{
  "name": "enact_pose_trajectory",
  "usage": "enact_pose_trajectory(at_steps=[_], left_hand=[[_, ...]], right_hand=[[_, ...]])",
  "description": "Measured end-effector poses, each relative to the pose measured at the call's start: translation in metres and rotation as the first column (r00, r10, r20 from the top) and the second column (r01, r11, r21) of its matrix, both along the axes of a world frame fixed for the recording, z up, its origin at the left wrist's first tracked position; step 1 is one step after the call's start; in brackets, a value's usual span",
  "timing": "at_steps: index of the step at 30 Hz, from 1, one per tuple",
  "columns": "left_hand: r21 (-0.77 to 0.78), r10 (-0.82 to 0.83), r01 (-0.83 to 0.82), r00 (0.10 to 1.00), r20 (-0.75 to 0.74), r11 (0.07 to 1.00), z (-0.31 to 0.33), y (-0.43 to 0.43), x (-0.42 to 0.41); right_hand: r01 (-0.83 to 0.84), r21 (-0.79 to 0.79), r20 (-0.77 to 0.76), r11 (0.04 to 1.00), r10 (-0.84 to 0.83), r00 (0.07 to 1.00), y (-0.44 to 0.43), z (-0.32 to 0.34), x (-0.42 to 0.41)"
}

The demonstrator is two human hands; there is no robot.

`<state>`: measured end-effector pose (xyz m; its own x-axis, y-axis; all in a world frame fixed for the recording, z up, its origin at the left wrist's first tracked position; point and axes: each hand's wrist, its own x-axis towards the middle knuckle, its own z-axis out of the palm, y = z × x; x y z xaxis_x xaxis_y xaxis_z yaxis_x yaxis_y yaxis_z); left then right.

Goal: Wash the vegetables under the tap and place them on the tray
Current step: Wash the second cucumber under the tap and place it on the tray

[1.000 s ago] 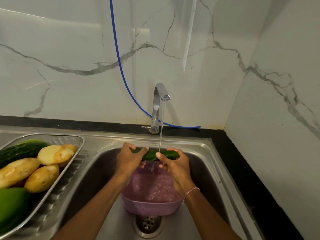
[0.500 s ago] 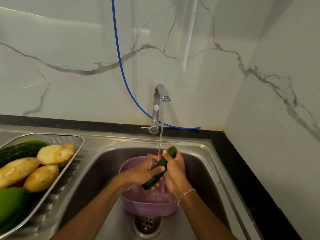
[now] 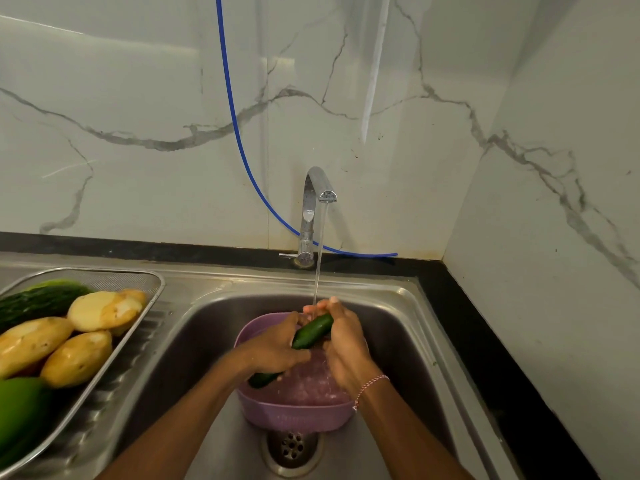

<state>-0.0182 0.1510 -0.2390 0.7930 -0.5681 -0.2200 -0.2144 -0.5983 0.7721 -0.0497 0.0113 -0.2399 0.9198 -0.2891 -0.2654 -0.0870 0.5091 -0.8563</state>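
Observation:
A dark green cucumber (image 3: 311, 332) slants from upper right to lower left over a purple basin (image 3: 294, 415) in the steel sink (image 3: 207, 341). My left hand (image 3: 277, 348) grips its lower half and my right hand (image 3: 341, 337) grips its upper end. Water runs from the chrome tap (image 3: 313, 202) onto my right fingers. On the left, a metal mesh tray (image 3: 145, 282) holds several yellow potatoes (image 3: 104, 310), a dark cucumber (image 3: 38, 301) and a green vegetable (image 3: 17, 410).
A blue hose (image 3: 235, 126) hangs down the marble wall and runs behind the tap. The sink drain (image 3: 292, 446) lies just in front of the basin. A black counter strip (image 3: 485, 341) borders the sink on the right, against the side wall.
The cucumber lay level under the stream a second ago; it has since been turned to a slant, and my left hand has slid down toward its lower end.

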Motion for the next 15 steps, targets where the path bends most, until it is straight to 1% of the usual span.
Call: enact_pose_trajectory(at_steps=[3,5,7,10,13,15], left_hand=[[0.071,0.058,-0.074,0.978,0.202,0.995,-0.003,0.005,0.009],[0.095,0.097,-0.127,0.958,0.269,0.987,-0.004,0.006,0.01],[0.123,0.13,-0.174,0.944,0.303,0.977,-0.004,0.007,0.009],[0.133,0.139,-0.189,0.938,0.318,0.973,-0.003,0.01,0.009],[0.134,0.123,-0.171,0.943,0.31,0.976,-0.001,0.013,0.009],[0.109,0.11,-0.148,0.948,0.3,0.983,0.001,0.011,0.007]], right_hand=[[-0.127,-0.137,0.041,0.982,0.134,0.99,0.004,0.001,0.0],[-0.199,-0.272,0.025,0.942,0.213,0.977,0.005,0.0,-0.003],[-0.236,-0.436,0.007,0.868,0.266,0.964,0.003,-0.002,-0.005],[-0.189,-0.644,0.059,0.741,0.295,0.954,0.004,-0.007,-0.005],[-0.127,-0.726,0.087,0.676,0.274,0.958,0.006,-0.012,-0.002],[-0.111,-0.733,0.074,0.671,0.241,0.968,0.006,-0.013,-0.001]])
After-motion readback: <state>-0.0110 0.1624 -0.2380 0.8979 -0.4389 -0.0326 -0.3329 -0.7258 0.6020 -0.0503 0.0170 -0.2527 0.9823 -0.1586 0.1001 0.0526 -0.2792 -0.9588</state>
